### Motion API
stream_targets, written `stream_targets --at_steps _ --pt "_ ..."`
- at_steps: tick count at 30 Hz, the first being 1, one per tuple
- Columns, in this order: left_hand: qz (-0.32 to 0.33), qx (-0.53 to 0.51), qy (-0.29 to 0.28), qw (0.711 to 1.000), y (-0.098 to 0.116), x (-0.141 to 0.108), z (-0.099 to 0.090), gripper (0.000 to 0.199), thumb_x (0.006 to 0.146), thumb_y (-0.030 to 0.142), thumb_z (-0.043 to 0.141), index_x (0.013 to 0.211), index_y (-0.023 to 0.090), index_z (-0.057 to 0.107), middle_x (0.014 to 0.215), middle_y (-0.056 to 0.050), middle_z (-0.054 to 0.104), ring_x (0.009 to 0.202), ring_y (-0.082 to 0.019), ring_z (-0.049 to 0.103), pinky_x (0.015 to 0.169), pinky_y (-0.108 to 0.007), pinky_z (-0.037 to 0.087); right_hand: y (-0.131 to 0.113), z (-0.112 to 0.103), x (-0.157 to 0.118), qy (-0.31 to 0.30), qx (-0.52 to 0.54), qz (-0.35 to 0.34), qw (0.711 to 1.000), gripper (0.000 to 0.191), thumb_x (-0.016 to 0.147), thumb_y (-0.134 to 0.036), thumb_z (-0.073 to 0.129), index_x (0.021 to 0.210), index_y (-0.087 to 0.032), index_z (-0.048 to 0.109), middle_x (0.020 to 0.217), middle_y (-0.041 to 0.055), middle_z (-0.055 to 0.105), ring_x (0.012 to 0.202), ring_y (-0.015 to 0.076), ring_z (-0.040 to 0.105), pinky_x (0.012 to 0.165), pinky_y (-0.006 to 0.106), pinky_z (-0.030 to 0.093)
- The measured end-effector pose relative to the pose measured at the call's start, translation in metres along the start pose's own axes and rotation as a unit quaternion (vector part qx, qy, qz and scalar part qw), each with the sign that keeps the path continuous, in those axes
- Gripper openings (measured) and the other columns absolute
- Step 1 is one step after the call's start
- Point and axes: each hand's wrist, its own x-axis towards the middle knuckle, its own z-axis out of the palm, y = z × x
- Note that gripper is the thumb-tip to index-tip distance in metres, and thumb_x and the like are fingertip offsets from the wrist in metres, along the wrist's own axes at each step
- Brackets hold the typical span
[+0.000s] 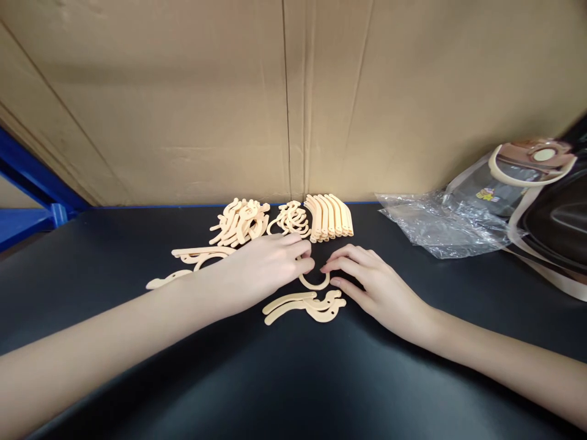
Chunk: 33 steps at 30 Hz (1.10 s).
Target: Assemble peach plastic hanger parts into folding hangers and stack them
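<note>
A cream C-shaped plastic hook (pixel 314 286) is between my two hands, its curve towards me. My left hand (pixel 279 263) has its fingers curled, thumb and index closed at the hook's left end. My right hand (pixel 373 281) pinches the hook's right side between thumb and fingertips. Just below lie two curved hanger arms (pixel 288 304) with a bird-shaped piece (pixel 324 311) at their right end. Under and beside my left forearm are another straight arm piece (pixel 202 251), a partly covered hook (pixel 208 261) and a beak-shaped piece (pixel 167 280).
At the back of the black table (pixel 137 366) are a heap of cream pieces (pixel 241 221), a pile of small hooks (pixel 293 217) and a neat stack of curved arms (pixel 329 217). Clear plastic bags (pixel 440 226), a strapped cup (pixel 513 171) and a dark bag (pixel 559 214) lie right. Cardboard (pixel 183 110) stands behind.
</note>
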Motion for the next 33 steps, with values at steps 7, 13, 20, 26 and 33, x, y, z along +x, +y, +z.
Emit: stream_targets --at_steps 7,13,20,26,33 --pt "-0.011 0.075 0.003 0.997 0.002 -0.007 0.011 0.024 0.087 0.000 0.050 0.099 0.017 0.062 0.095 -0.005 0.064 0.094 -0.022 0.058 0.086 -0.033 0.038 0.002 0.000 -0.001 0.033 0.040 0.030 0.998 0.014 0.096 -0.020 0.052 0.106 -0.025 0.060 0.109 0.0033 0.064 0.100 0.0197 0.060 0.089 0.041 0.045" --pt "-0.042 0.052 0.001 0.998 0.011 -0.010 0.006 0.028 0.083 -0.006 0.046 0.097 0.016 0.057 0.089 -0.003 0.062 0.082 -0.020 0.057 0.076 -0.031 0.040 -0.002 -0.001 -0.002 0.052 0.058 0.039 0.996 0.014 0.096 -0.021 0.051 0.105 -0.026 0.062 0.109 0.0025 0.064 0.100 0.0195 0.060 0.090 0.041 0.043" --pt "-0.110 0.015 0.004 0.994 0.020 -0.018 0.003 0.011 0.091 0.010 0.050 0.085 0.018 0.054 0.073 -0.001 0.059 0.067 -0.018 0.055 0.063 -0.030 0.039 0.008 -0.022 0.009 0.077 0.075 0.057 0.993 0.014 0.094 -0.029 0.055 0.103 -0.026 0.065 0.110 0.0034 0.066 0.107 0.0218 0.060 0.095 0.043 0.045" --pt "-0.138 0.032 -0.009 0.990 0.027 -0.024 -0.003 0.009 0.091 0.015 0.055 0.083 0.018 0.058 0.067 -0.001 0.058 0.063 -0.019 0.055 0.058 -0.031 0.037 0.028 -0.041 0.021 0.065 0.097 0.105 0.988 0.024 0.090 -0.041 0.058 0.106 -0.026 0.067 0.111 0.0037 0.068 0.102 0.0227 0.063 0.092 0.042 0.049" --pt "-0.157 0.016 -0.014 0.987 0.033 -0.033 -0.003 0.010 0.091 0.016 0.056 0.081 0.018 0.058 0.068 -0.001 0.060 0.062 -0.019 0.056 0.057 -0.031 0.037 0.056 -0.050 0.046 0.064 -0.071 0.079 0.992 0.028 0.092 -0.035 0.050 0.109 -0.019 0.067 0.106 0.0100 0.068 0.100 0.0263 0.063 0.090 0.045 0.049"
